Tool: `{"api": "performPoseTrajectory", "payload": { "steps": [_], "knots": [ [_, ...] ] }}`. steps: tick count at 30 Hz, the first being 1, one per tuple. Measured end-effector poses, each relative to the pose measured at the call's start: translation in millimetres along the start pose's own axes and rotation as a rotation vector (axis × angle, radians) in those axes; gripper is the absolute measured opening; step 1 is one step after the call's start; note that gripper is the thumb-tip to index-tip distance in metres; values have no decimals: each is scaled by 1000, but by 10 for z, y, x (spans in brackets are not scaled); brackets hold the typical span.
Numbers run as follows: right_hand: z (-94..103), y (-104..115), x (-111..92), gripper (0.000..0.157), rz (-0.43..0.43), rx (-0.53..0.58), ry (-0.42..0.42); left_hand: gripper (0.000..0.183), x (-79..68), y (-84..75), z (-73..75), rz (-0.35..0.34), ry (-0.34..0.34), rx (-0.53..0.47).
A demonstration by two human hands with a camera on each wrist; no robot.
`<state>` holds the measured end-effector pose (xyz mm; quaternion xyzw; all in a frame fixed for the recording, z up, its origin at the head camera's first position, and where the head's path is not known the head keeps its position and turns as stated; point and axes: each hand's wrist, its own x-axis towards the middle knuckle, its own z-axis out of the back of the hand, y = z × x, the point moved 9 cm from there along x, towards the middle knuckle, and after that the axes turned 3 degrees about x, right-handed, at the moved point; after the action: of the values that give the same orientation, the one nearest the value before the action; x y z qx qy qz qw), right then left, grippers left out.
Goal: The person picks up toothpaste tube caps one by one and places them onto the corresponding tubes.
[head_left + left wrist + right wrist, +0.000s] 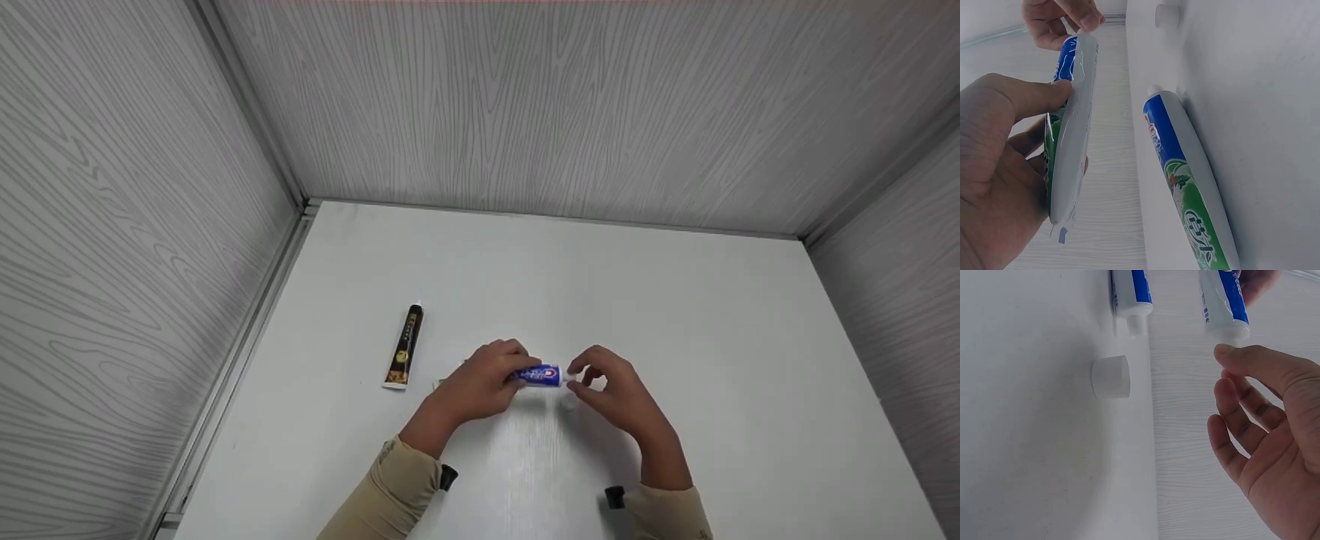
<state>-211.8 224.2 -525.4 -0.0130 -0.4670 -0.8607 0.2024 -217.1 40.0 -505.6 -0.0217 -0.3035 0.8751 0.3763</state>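
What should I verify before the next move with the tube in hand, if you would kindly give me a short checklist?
1. Held tube secure in the left hand: ok, gripped between thumb and fingers.
2. Right hand at the tube's neck end: ok, thumb and fingertips are there.
3. Held tube's tip fully visible: not ok, the fingertips partly cover it.
4. Loose white cap fitted on a tube: not ok, it sits on the table.
5. Matching tube capped: not ok, its narrow nozzle shows bare.
6. Black tube capped: cannot tell, its tip is too small to judge.
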Motion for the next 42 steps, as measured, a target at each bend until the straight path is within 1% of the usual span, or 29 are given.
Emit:
{"api": "performPoseTrajectory", "payload": {
  "steps": [9,13,21,26,30,34,37,40,42],
  "knots": [
    [-28,-21,-9,19,-27,-33,42,32,-8,23,-10,5,2,-8],
    [-51,-32,-21,19,-43,-28,60,33,-20,29,-21,13,8,-8],
    [-50,-38,-27,16,-57,-13,55,33,-22,19,-14,-2,-1,-4],
    [-56,-73,-29,16,-109,-8,74,33,-19,24,-16,2,6,-11],
    [-74,-127,-34,18,-162,32,97,32,-13,17,-13,-5,6,-18],
    [-59,-159,-51,21,-192,44,86,32,-13,12,-12,-11,3,-20],
    [-23,-137,-57,21,-175,21,54,33,-14,9,-9,-15,0,-19],
    [7,-87,-51,19,-127,7,26,33,-12,4,1,-21,-7,-16],
    [14,-50,-44,22,-87,8,14,33,-10,-5,12,-28,-15,-11]
  ]
}}
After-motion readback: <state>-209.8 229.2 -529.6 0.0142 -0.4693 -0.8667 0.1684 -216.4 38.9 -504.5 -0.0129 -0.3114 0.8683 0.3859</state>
